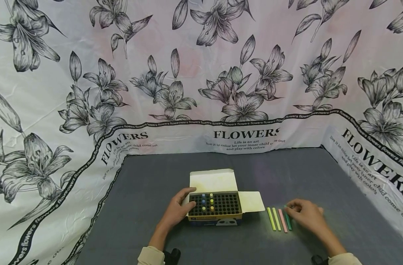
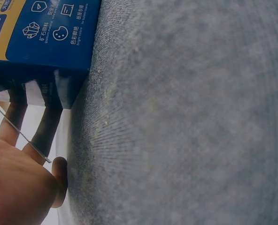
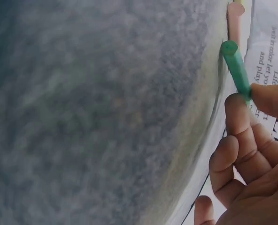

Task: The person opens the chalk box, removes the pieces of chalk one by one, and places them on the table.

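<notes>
A chalk box (image 1: 214, 217) stands with its flaps folded out, showing a black holder (image 1: 226, 204) full of round holes. Several blue and yellow-toned chalk sticks (image 1: 211, 201) stand upright in it. My left hand (image 1: 176, 210) grips the box's left end, thumb over the top edge; its fingers (image 2: 47, 126) lie against the blue side. To the right, my right hand (image 1: 305, 214) pinches the upper end of a green chalk stick (image 3: 237, 70) between thumb and forefinger. Beside that stick lie a pink chalk stick (image 1: 282, 220) and two yellow-green chalk sticks (image 1: 276, 219), roughly parallel.
The raised back flap (image 1: 213, 180) and the right side flap (image 1: 251, 201) spread out from the box, the latter reaching towards the loose sticks. Dark grey cloth (image 1: 148, 173) covers the table. Flower-printed sheeting (image 1: 175, 138) borders it at the back and both sides.
</notes>
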### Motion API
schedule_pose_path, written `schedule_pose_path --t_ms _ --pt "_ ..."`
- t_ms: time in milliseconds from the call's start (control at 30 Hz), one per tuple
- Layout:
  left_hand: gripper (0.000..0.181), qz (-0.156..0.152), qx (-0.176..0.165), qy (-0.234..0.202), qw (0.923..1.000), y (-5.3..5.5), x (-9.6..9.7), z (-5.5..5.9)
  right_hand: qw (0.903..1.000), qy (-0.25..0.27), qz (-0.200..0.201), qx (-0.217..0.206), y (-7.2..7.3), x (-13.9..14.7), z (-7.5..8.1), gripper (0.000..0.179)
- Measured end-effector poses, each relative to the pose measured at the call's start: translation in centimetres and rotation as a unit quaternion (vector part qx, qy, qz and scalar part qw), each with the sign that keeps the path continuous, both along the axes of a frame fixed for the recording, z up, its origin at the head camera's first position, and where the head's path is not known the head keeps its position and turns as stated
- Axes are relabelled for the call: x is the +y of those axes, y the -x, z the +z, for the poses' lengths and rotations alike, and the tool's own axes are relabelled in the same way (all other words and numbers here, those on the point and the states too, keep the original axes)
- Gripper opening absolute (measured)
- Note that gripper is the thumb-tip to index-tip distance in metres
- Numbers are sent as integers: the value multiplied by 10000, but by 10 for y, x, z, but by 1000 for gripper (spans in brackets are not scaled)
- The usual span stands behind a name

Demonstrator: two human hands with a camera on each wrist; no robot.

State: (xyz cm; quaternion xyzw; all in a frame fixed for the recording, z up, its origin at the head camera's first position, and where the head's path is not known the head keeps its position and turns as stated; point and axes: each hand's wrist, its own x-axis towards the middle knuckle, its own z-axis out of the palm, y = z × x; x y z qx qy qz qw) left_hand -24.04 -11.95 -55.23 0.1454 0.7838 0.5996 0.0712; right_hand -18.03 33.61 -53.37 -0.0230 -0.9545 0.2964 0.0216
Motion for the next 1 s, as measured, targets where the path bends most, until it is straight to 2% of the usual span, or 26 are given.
schedule_pose_path --t_ms 533,767,1000 --pt "48 -29 -41 29 10000 1 -1 -1 9995 -267 -159 -84 2 -6 2 21" --pt "48 -44 40 51 10000 2 -2 -2 9993 -235 -274 -33 2 -6 4 28" --pt "48 -20 109 221 9997 3 -2 -2 9992 51 -245 304 1 -10 9 31"
